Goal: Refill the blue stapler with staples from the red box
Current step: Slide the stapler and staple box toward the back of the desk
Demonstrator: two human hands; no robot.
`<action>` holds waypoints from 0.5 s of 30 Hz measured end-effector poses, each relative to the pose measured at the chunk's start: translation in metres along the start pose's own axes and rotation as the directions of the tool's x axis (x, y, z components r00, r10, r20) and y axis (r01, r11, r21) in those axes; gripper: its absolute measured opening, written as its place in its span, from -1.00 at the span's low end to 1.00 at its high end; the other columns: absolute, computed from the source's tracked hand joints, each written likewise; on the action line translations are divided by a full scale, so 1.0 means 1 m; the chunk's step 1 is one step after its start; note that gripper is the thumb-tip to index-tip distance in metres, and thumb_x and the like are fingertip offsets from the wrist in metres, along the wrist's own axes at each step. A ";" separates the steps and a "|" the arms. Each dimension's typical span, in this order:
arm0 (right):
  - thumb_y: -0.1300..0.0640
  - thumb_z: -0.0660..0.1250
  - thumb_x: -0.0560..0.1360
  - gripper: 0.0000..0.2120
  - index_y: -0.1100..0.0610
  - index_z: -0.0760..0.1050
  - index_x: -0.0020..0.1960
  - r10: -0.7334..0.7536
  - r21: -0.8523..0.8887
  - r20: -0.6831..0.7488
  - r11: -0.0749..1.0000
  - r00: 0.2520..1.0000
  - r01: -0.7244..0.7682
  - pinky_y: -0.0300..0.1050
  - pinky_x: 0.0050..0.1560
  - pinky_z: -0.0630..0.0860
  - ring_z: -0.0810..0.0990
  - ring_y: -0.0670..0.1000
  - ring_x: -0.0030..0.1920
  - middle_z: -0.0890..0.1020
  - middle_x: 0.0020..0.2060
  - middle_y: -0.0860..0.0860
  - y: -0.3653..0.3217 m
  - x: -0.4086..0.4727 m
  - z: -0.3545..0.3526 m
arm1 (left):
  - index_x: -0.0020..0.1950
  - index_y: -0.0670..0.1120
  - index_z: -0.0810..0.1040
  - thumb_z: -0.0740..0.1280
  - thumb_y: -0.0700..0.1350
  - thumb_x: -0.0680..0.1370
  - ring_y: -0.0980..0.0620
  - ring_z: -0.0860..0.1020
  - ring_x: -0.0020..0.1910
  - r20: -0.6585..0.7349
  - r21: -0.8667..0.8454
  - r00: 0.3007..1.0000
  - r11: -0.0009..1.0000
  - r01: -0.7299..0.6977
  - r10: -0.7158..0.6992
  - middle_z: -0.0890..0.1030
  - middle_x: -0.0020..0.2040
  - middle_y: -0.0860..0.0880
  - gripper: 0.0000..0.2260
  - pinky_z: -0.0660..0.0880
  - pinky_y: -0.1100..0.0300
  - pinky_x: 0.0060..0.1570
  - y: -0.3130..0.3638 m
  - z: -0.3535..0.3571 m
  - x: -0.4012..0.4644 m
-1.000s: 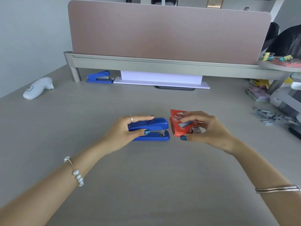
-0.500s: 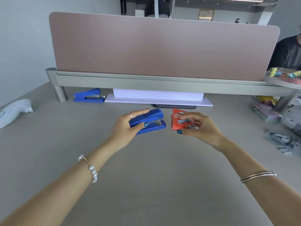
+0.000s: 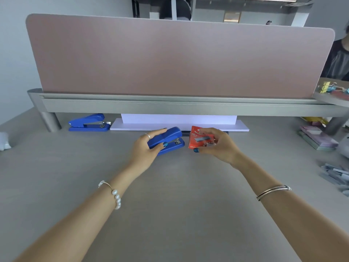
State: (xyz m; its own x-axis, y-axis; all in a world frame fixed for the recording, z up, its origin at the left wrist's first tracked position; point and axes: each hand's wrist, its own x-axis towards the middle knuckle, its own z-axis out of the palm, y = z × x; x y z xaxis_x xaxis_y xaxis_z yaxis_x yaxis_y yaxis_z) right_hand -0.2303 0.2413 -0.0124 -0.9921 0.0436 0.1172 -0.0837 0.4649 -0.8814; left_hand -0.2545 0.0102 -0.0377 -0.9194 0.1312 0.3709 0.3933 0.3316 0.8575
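The blue stapler (image 3: 170, 138) lies on the grey desk (image 3: 170, 205) at centre, its nose pointing right and its top arm tilted up slightly. My left hand (image 3: 145, 148) grips it from the left, thumb on the near side and fingers over the top. Right beside it stands the small red staple box (image 3: 198, 138), held upright by my right hand (image 3: 217, 146) with the thumb at its lower front and fingers across its face. The box is closed as far as I can see.
A second blue stapler (image 3: 88, 122) rests at the back left under the divider rail (image 3: 170, 105). A white paper stack (image 3: 179, 122) sits behind my hands. Notepads (image 3: 317, 138) and loose grey clips (image 3: 334, 173) lie at the right edge. A person sits beyond the pink divider.
The view has tilted up and both hands appear farther away. The stapler's top arm has lifted slightly under my left hand; my right hand still holds the red box.
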 end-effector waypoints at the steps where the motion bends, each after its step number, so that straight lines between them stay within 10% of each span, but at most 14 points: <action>1: 0.20 0.56 0.20 -0.42 0.02 0.48 0.17 0.000 -0.021 0.006 1.000 1.000 0.000 -0.33 -0.12 0.47 0.57 -0.06 -0.08 0.61 0.06 0.00 0.000 0.002 0.000 | 0.15 0.16 0.54 0.34 -0.26 0.46 0.16 0.54 0.10 0.001 0.005 1.000 1.000 0.001 -0.001 0.58 0.12 0.17 -0.62 0.43 0.26 0.12 0.001 0.000 0.002; 15: 0.18 0.52 0.24 -0.69 -0.03 0.56 -0.06 -0.014 -0.199 0.064 0.980 0.998 0.026 -0.12 0.16 0.43 0.51 0.00 0.11 0.50 0.20 -0.01 0.011 0.007 0.007 | 0.19 0.17 0.50 0.34 -0.22 0.48 0.27 0.51 0.01 0.075 0.119 0.997 0.993 0.005 -0.014 0.56 0.14 0.15 -0.63 0.36 0.58 -0.11 -0.010 0.003 0.011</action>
State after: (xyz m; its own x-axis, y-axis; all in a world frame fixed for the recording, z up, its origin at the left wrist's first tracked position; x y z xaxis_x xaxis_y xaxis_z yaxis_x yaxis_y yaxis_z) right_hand -0.2389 0.2412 -0.0247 -0.9948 -0.0190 0.1000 -0.0895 0.6321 -0.7697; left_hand -0.2688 0.0108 -0.0432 -0.9229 0.1962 0.3312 0.3848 0.4408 0.8110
